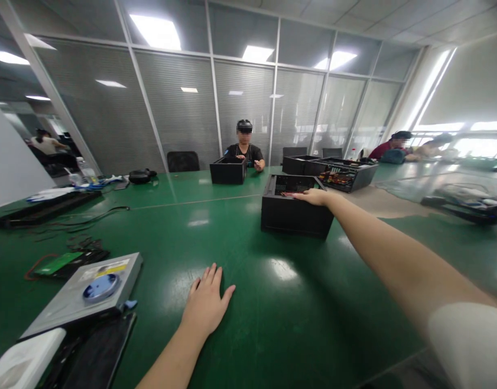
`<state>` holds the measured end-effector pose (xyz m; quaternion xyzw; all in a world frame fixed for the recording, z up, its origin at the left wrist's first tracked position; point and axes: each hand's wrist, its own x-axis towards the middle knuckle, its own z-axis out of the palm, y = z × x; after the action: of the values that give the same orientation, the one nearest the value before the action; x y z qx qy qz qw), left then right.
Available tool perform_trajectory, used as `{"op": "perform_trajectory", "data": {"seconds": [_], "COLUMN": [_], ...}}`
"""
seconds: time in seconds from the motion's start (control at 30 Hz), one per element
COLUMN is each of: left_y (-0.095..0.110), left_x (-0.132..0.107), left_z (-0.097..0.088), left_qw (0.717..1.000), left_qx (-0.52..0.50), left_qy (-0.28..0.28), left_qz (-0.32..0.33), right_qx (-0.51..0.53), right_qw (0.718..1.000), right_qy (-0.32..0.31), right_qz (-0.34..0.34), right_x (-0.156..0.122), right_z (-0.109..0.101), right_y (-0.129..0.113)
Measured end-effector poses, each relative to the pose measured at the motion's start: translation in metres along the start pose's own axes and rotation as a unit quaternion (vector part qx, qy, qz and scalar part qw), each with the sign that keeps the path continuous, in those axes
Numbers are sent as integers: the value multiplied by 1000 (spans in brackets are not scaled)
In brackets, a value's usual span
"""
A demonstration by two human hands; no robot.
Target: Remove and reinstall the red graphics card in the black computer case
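Green table (232, 254) spreads under you; your right hand (313, 197) lies open, fingers flat, on the near top edge of the black computer case (292, 213) mid-table; your left hand (207, 302) rests open, palm down, on bare tabletop.

Bright ceiling panels, glare on green table (240, 254), wide-angle edge distortion

Green table (240, 254), glass partition walls (183, 108), ceiling lights (154, 31).
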<state>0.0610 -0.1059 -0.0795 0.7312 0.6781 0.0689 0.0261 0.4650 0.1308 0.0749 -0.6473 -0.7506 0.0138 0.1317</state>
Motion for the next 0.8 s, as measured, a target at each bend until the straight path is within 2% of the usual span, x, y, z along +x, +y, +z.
{"op": "perform_trajectory", "data": {"seconds": [0.2, 0.3, 0.37, 0.43, 0.5, 0.6, 0.63, 0.7, 0.8], "left_y": [-1, -11, -18, -24, -26, -22, -19, -13, -9], "left_x": [3, 8, 11, 13, 13, 8, 5, 1, -4], "left_z": [0, -2, -6, -12, -19, -29, -31, -33, -32], "left_qw": [999, 987, 964, 936, 915, 904, 903, 904, 904], "left_qx": [-43, -151, -249, -327, -371, -389, -389, -391, -391], "left_qy": [20, 57, 84, 110, 140, 172, 175, 175, 170], "left_qz": [-9, -28, -48, -66, -71, -52, -42, -17, 25], "right_qx": [-30, -60, -77, -69, -31, 30, 40, 23, -86], "right_qw": [998, 994, 988, 980, 967, 929, 922, 930, 945], "right_qy": [-16, -32, -42, -44, -63, -162, -184, -177, -129], "right_qz": [-46, -80, -124, -180, -246, -330, -337, -321, -289], "right_x": [-42, -85, -127, -176, -222, -266, -271, -268, -239], "right_z": [-4, -5, -10, -23, -45, -83, -93, -102, -87], "right_y": [-3, -13, -23, -31, -36, -41, -44, -53, -76]}}
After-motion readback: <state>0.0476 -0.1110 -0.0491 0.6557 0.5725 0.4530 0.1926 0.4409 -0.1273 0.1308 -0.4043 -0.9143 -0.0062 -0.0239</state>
